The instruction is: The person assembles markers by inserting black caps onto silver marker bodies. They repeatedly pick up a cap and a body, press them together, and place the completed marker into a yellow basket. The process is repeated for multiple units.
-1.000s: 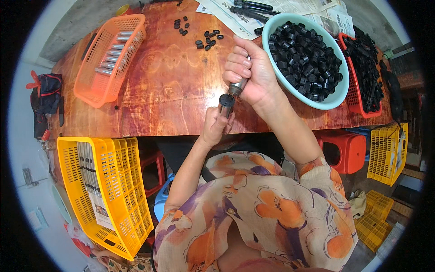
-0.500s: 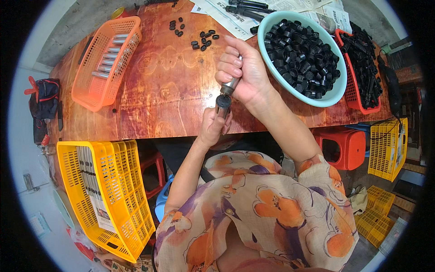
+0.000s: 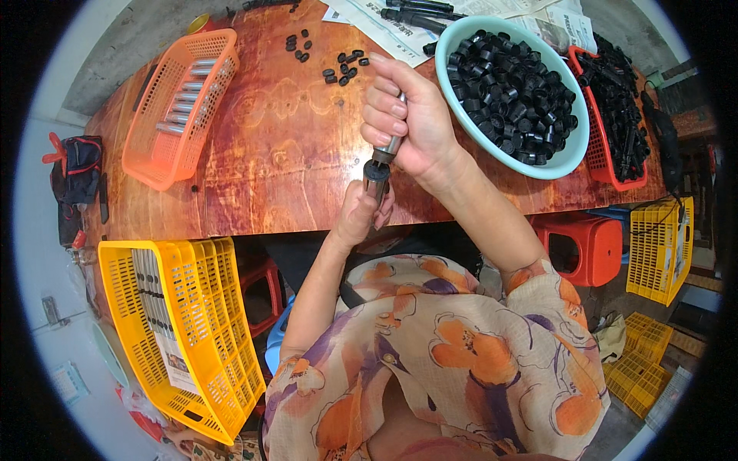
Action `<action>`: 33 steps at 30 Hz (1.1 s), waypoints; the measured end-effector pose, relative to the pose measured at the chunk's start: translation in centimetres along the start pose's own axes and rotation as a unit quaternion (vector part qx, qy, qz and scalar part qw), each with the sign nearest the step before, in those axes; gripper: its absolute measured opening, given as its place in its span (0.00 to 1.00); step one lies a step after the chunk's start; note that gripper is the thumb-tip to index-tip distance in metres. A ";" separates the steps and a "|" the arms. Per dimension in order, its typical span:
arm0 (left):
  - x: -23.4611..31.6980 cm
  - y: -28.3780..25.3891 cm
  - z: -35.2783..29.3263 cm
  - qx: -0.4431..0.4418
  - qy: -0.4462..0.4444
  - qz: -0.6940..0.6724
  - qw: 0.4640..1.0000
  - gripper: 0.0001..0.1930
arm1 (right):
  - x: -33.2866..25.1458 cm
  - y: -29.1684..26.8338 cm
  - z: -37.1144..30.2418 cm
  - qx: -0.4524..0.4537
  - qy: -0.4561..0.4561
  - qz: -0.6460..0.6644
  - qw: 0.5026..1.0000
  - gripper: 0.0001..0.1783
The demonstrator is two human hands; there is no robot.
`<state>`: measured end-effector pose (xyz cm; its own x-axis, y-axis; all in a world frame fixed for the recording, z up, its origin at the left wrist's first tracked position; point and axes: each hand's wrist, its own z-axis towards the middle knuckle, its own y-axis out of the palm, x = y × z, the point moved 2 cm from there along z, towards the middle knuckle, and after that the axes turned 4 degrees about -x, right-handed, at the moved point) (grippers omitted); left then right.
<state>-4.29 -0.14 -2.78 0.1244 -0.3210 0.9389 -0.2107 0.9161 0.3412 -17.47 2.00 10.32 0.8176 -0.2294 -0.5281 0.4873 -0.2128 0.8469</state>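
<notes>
My left hand (image 3: 358,212) is closed around a silver metal tube (image 3: 375,184) near the table's front edge. The tube's upper end has a black insert. Above it, my right hand (image 3: 415,115) is wrapped in a fist round a silver metal rod-shaped tool (image 3: 387,149). The tool's lower end points down at the tube's black end and meets it or nearly so; contact is hard to make out. Most of the tool is hidden inside my fist. Just right of my right forearm is a light blue basin (image 3: 580,146) full of small black caps (image 3: 511,100).
On the wooden table (image 3: 269,177) are an orange basket (image 3: 165,178) of silver tubes, loose black rings (image 3: 344,69), newspaper (image 3: 369,27) and a red basket (image 3: 626,184) of black parts. A yellow crate (image 3: 215,307) stands lower left; a red stool (image 3: 592,250) is at right.
The tool in my right hand has come slightly down, closer to the tube's black end. My left hand holds the tube in almost the same place.
</notes>
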 end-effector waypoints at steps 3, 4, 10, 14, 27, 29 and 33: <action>0.3 0.2 0.0 0.005 -0.003 0.013 1.000 0.41 | 0.2 0.1 0.0 0.009 -0.015 -0.030 0.999 0.19; 0.4 0.2 0.1 0.010 -0.004 0.018 1.000 0.41 | 0.2 0.1 0.0 0.009 -0.018 -0.039 0.999 0.20; 0.8 0.4 0.2 0.012 -0.003 0.024 1.000 0.39 | -0.1 1.0 -0.4 0.001 -0.055 -0.110 0.992 0.22; 0.9 0.6 0.2 0.035 0.000 0.041 0.999 0.38 | 0.0 1.7 -0.7 -0.004 -0.099 -0.184 0.978 0.22; 0.4 0.6 0.1 0.061 0.031 0.033 0.997 0.37 | 0.6 2.5 -1.3 -0.073 -0.148 -0.273 0.948 0.19; 0.1 0.4 -0.1 0.060 0.048 0.032 0.997 0.34 | 0.7 2.7 -1.4 -0.085 -0.142 -0.313 0.935 0.19; 0.5 0.2 -0.2 0.051 0.027 0.048 0.997 0.22 | 0.6 3.7 -1.7 -0.105 -0.120 -0.354 0.922 0.20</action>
<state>-4.07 -0.07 -2.30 0.1494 -0.2167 0.9647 -0.3220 0.9118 0.2547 -14.63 2.70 13.20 0.1937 -0.3118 -0.9302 0.9415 -0.2073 0.2655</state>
